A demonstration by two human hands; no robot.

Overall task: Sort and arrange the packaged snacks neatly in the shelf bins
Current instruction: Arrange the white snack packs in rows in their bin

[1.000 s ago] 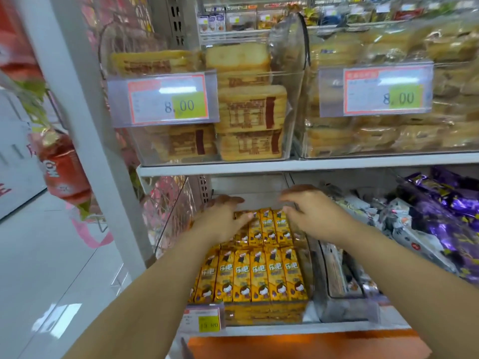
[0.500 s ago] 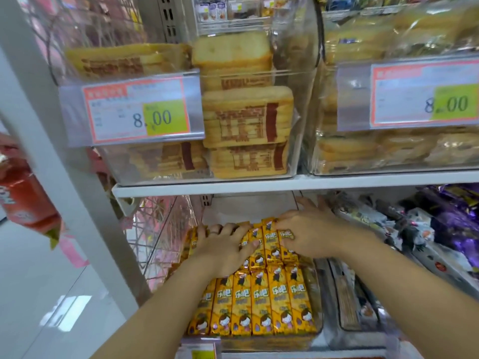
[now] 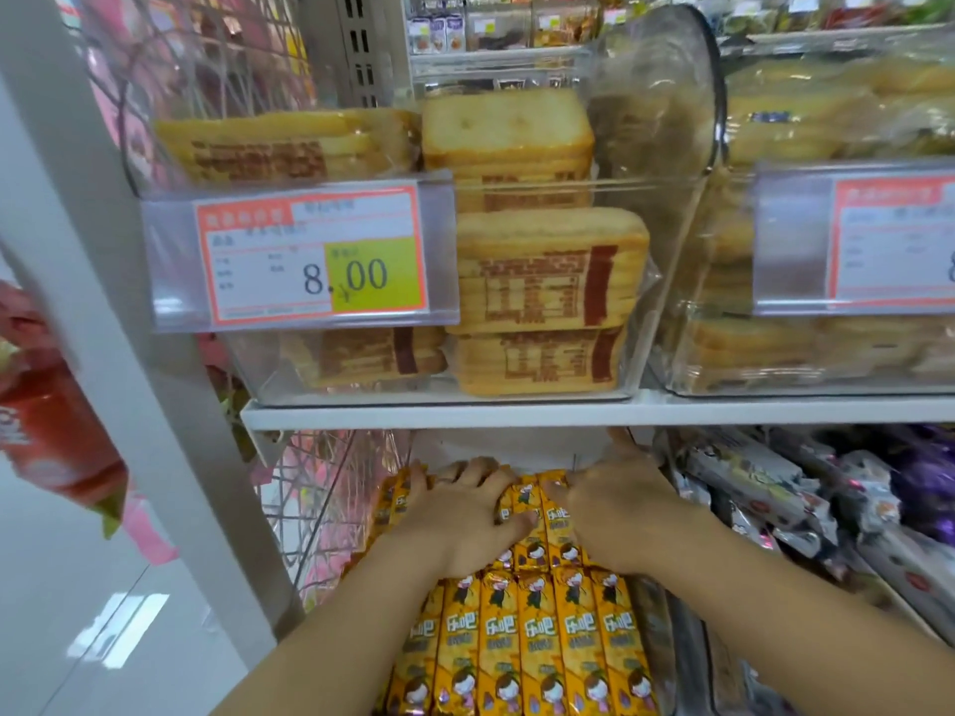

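Long yellow snack packets (image 3: 537, 648) point front to back, side by side. The left hand (image 3: 460, 514) presses flat on them. The right hand (image 3: 615, 514) hides its grip.

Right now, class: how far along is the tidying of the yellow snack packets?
Done: front row of yellow snack packets lies aligned. In hand: left hand and right hand rest on the back row. Left: the silver packets beside look jumbled.

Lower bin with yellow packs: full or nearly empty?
Full on top: yellow packs lie side by side in front, more behind under left hand and right hand. Layers beneath: cannot tell.
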